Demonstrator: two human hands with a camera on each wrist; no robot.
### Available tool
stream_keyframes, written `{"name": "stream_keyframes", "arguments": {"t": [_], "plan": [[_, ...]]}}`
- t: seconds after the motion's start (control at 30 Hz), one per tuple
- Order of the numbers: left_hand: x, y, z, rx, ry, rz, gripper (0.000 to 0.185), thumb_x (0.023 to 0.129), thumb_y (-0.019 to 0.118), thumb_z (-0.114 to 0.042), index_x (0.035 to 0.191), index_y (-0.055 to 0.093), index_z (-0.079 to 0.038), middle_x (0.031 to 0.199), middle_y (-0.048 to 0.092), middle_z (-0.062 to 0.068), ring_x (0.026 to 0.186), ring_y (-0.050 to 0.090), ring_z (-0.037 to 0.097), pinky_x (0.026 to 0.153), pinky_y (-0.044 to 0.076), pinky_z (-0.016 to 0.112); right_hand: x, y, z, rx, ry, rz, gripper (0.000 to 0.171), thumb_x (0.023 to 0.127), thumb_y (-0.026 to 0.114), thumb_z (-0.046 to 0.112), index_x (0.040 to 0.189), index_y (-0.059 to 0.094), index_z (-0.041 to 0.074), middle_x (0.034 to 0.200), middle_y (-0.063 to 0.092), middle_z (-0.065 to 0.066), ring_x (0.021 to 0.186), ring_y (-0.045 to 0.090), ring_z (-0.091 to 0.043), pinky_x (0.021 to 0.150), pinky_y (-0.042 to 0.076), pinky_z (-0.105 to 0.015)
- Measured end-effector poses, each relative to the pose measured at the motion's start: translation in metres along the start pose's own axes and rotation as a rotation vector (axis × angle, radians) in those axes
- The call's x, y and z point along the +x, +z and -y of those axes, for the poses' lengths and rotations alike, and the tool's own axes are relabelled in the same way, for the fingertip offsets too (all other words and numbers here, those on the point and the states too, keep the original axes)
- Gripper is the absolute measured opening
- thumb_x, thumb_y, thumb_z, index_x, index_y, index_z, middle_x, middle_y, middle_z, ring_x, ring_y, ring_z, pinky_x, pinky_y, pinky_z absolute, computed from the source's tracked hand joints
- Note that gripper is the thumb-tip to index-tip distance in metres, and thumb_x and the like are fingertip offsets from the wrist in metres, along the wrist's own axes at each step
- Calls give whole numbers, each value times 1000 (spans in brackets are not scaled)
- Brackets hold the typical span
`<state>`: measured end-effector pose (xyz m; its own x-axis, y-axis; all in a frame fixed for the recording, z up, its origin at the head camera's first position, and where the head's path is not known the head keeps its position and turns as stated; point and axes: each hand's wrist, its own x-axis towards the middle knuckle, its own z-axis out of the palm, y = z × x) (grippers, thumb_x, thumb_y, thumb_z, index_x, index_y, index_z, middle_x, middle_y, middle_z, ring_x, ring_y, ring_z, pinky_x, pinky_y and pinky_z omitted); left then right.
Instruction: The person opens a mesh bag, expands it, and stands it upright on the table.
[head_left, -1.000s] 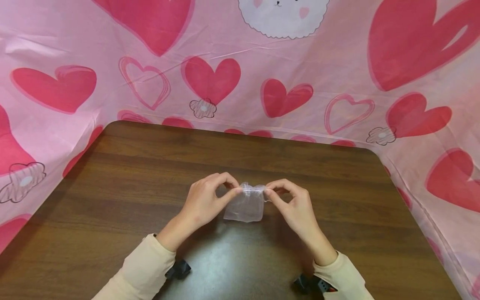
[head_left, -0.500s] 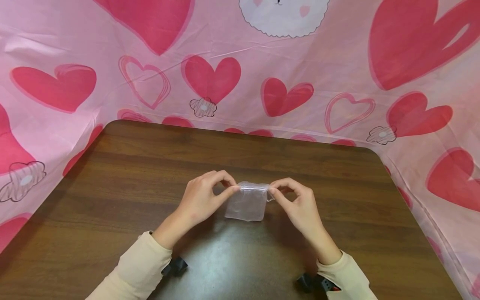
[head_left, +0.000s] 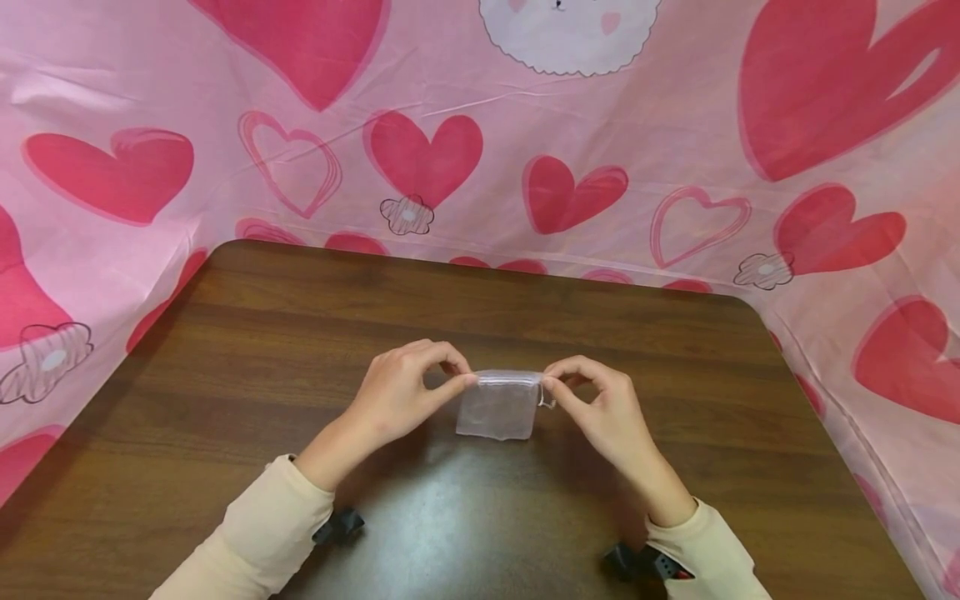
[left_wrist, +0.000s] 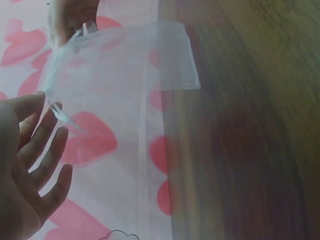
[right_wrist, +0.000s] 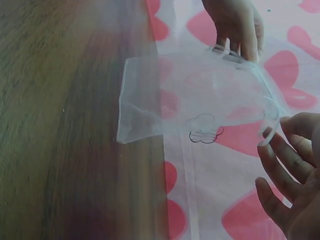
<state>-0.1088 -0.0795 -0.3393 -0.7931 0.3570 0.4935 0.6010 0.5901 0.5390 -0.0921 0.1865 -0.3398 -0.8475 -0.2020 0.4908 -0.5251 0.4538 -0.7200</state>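
Observation:
A small sheer white drawstring pouch (head_left: 497,412) hangs between my two hands, its top edge stretched straight. My left hand (head_left: 397,392) pinches the top left corner between thumb and forefinger. At the opposite top corner my right hand (head_left: 600,408) pinches the fabric the same way, and a short loop of drawstring (head_left: 547,398) dangles beside those fingers. In the left wrist view the see-through pouch (left_wrist: 120,60) shows nothing inside. The other fingers of the left hand (left_wrist: 30,165) spread loosely below the corner. The right wrist view shows the pouch (right_wrist: 200,95) flat, with the right hand (right_wrist: 295,165) at its mouth.
A dark brown wooden table (head_left: 300,317) lies under both hands. Pink cloth (head_left: 495,92) printed with red hearts stands around its back and sides. Black wrist devices (head_left: 339,527) sit by the beige sleeves (head_left: 247,533).
My hands have moved slightly apart. The pouch's gathered, ruffled top has been pulled out straight and wider, and its lower edge has shifted a little to the right.

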Motion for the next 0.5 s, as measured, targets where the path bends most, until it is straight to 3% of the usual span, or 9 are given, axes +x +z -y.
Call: {"name": "stream_keyframes", "arguments": {"t": [0.3, 0.5], "plan": [[3, -5, 4, 13, 11, 29, 12, 83, 82, -28, 84, 69, -28, 81, 63, -14, 80, 64, 11, 66, 48, 33, 5, -5, -4, -68, -59, 66, 13, 84, 77, 1, 89, 73, 12, 84, 71, 7, 76, 61, -8, 63, 46, -25], [4, -7, 4, 29, 15, 45, 11, 83, 81, -28, 83, 70, -29, 80, 63, -13, 78, 64, 10, 64, 46, 33, 9, -7, -5, -77, -89, 114, 12, 83, 77, 0, 89, 73, 10, 84, 70, 7, 75, 62, -7, 67, 50, -29]]}}
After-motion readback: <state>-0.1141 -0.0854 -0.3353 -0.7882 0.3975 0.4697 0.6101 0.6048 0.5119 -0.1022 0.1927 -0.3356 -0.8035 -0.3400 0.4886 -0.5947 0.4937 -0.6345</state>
